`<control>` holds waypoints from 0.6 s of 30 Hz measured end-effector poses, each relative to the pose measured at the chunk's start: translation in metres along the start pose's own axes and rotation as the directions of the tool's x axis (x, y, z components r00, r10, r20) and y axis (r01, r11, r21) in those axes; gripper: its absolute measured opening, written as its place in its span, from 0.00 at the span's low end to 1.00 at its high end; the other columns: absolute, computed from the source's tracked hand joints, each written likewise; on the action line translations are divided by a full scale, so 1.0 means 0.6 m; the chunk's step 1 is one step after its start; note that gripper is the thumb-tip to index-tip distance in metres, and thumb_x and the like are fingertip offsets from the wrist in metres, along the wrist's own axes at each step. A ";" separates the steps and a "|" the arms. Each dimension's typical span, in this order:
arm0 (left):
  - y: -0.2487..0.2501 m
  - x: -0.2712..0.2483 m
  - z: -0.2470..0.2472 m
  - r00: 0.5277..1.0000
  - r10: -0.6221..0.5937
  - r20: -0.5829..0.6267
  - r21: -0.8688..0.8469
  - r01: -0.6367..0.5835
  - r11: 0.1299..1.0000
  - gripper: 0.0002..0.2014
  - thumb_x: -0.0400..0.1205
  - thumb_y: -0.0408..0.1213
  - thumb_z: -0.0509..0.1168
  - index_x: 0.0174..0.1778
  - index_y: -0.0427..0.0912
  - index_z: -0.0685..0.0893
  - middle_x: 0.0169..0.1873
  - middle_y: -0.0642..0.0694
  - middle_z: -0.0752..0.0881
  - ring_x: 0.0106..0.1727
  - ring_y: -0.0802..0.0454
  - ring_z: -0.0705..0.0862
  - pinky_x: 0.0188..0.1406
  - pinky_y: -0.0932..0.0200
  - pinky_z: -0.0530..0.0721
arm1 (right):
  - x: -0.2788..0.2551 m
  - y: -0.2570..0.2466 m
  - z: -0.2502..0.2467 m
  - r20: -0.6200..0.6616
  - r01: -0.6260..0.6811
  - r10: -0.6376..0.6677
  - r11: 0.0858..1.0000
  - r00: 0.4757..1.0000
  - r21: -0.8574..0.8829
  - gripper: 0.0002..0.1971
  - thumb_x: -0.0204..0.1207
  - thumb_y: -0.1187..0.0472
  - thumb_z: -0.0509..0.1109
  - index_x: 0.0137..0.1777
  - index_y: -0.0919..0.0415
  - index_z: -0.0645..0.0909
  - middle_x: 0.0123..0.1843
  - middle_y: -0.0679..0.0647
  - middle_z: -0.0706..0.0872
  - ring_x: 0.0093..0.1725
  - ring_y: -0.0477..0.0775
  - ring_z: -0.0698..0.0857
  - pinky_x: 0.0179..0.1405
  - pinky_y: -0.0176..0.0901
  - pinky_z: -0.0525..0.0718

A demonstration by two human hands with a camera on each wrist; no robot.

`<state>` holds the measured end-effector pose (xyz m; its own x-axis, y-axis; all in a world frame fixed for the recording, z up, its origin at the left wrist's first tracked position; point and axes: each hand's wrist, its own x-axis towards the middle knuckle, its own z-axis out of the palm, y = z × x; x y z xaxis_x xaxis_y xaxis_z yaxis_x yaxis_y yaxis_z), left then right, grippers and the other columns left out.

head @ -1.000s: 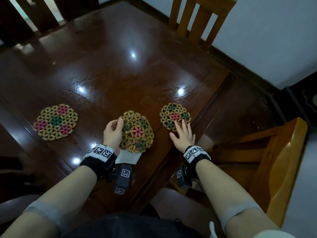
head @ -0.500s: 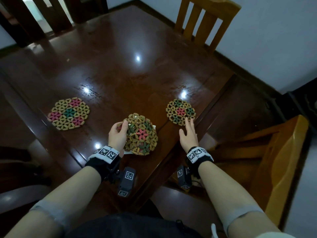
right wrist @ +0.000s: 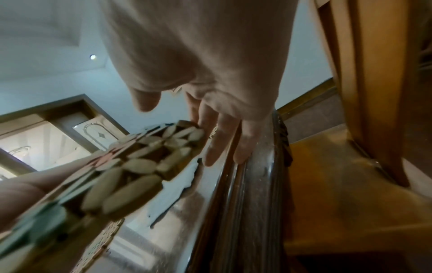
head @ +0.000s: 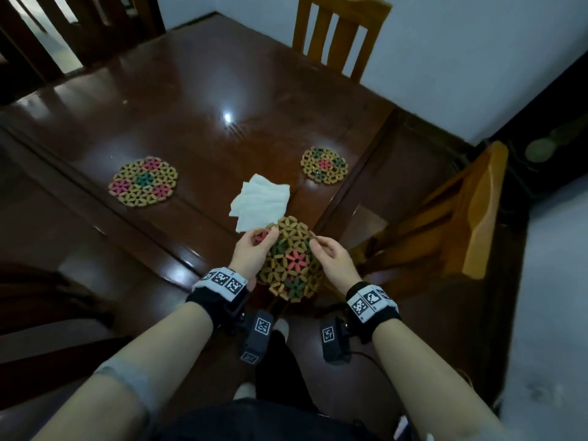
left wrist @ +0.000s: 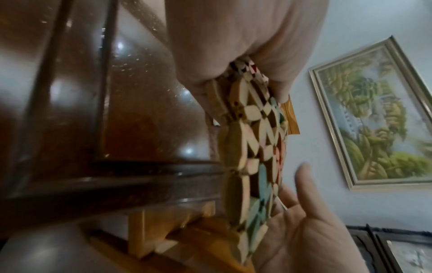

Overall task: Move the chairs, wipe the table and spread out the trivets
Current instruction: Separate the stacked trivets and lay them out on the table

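My left hand [head: 265, 238] pinches the left rim of a round trivet [head: 294, 262] of tan, red and green wooden petals and holds it tilted above the near table edge [head: 178, 265]. In the left wrist view that trivet [left wrist: 252, 147] stands edge-on between thumb and fingers. My right hand [head: 318, 245] is at its right rim, with straight fingers [right wrist: 217, 140] touching the edge and the thumb apart. A large trivet [head: 143, 181] lies flat at the left. A smaller trivet [head: 324, 165] lies near the right edge. A white folded cloth [head: 261, 205] lies between them.
A light wooden chair [head: 337, 33] stands at the table's far side and another [head: 471, 211] sits at the right, pulled back from the table. Dark chairs [head: 38, 36] stand at the far left. My legs and feet [head: 280, 361] are below the near edge.
My left hand lifted the trivet off the white cloth and drew it back over the near edge. My right hand left the small trivet and came to the held one.
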<state>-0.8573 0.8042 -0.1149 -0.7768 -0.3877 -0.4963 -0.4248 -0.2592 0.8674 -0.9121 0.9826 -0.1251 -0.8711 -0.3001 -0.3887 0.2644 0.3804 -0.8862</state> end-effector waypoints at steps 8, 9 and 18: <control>-0.093 -0.110 0.064 0.953 -0.138 0.269 0.198 0.086 0.977 0.25 0.72 0.54 0.75 0.59 0.42 0.82 0.52 0.49 0.86 0.53 0.55 0.84 0.46 0.61 0.84 | -0.197 0.105 -0.059 -0.250 -0.091 0.103 0.994 0.963 0.057 0.17 0.75 0.58 0.76 0.60 0.60 0.76 0.54 0.54 0.85 0.55 0.49 0.84 0.55 0.45 0.85; -0.105 -0.120 0.082 0.935 -0.168 0.312 0.227 0.098 0.969 0.30 0.69 0.58 0.76 0.60 0.42 0.83 0.54 0.47 0.87 0.55 0.53 0.85 0.52 0.55 0.86 | -0.220 0.121 -0.075 -0.277 -0.113 0.125 0.992 0.953 0.061 0.16 0.75 0.57 0.76 0.59 0.59 0.77 0.56 0.57 0.85 0.56 0.53 0.85 0.56 0.49 0.86; -0.150 -0.229 0.303 0.706 -0.286 0.647 0.363 0.044 0.931 0.22 0.76 0.28 0.74 0.61 0.39 0.73 0.53 0.43 0.84 0.58 0.46 0.84 0.58 0.47 0.85 | -0.379 0.241 -0.249 -0.564 -0.146 0.257 0.961 0.785 0.235 0.12 0.75 0.59 0.75 0.56 0.58 0.80 0.54 0.56 0.86 0.56 0.54 0.85 0.51 0.41 0.83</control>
<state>-0.7970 1.0415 -0.1183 -0.7280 0.3731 -0.5752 -0.5987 0.0628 0.7985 -0.7376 1.2363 -0.1275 -0.8491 0.3557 -0.3905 0.4782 0.2035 -0.8543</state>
